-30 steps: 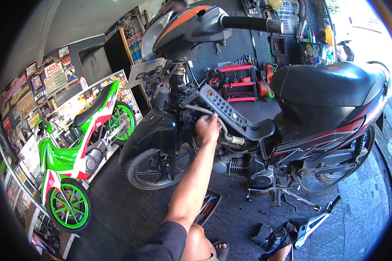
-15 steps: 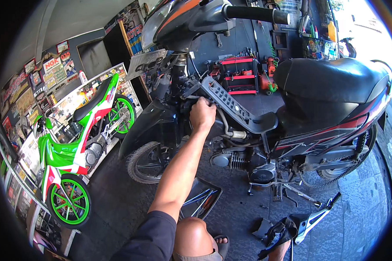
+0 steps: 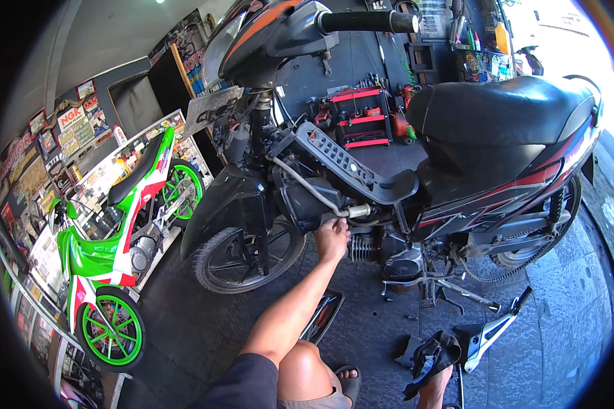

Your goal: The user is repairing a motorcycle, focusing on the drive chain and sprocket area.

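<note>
My left hand (image 3: 332,240) reaches in from below and rests low on the front of the motorcycle's engine, just under a bent metal pipe (image 3: 314,185). Its fingers are curled closed against a dark part beside the finned cylinder (image 3: 361,249); what they grip is hidden. The black motorcycle (image 3: 484,163) stands side-on with its frame and engine uncovered. At the lower edge a patch of bare skin shows under a crumpled black piece (image 3: 433,356); I cannot make out whether it is my right hand or a foot.
Beside the black piece lies a silver footrest bracket (image 3: 491,341). A tray with tools (image 3: 327,317) sits near my left knee. Behind the motorcycle stands a red tool cart (image 3: 363,116). At left, a green and white motorcycle (image 3: 109,245) is parked by a display counter.
My left hand has moved down from the upper end of the pipe, near the perforated frame cover, to below the pipe by the cylinder. The view has shifted slightly.
</note>
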A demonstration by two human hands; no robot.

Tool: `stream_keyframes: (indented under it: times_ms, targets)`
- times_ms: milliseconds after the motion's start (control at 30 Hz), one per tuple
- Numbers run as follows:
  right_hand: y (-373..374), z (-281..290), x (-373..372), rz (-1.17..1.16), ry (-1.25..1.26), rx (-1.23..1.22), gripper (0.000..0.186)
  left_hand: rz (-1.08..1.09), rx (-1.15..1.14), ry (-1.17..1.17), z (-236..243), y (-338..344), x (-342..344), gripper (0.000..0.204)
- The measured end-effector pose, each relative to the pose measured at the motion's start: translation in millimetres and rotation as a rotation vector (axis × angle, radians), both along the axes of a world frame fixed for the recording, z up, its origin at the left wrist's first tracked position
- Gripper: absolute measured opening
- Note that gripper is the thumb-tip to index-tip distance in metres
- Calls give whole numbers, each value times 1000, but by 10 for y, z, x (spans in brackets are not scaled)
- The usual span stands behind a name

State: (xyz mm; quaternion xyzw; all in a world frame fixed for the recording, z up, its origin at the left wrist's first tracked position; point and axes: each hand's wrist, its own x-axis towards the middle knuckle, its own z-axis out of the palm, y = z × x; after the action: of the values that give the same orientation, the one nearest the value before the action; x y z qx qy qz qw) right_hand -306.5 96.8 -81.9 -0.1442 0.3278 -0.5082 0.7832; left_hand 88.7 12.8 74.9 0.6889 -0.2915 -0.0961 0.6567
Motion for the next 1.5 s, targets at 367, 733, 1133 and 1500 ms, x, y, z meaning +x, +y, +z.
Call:
stream_keyframes:
  times_ms: [367,733,1133,1500]
  targets:
    - [20,83,69,44,-166,15,26,147,-468,514,289,-553,-248,22]
    - [46,118,88,92,-92,23,24,299,-427,828,622,-806,-419,47]
    - [125,157,-114,86,-54,0,23,333,1,453,244,-896,-102,59]
    - [133,295,-60,49,-182,9,15,59,-169,485,345,-677,-293,46]
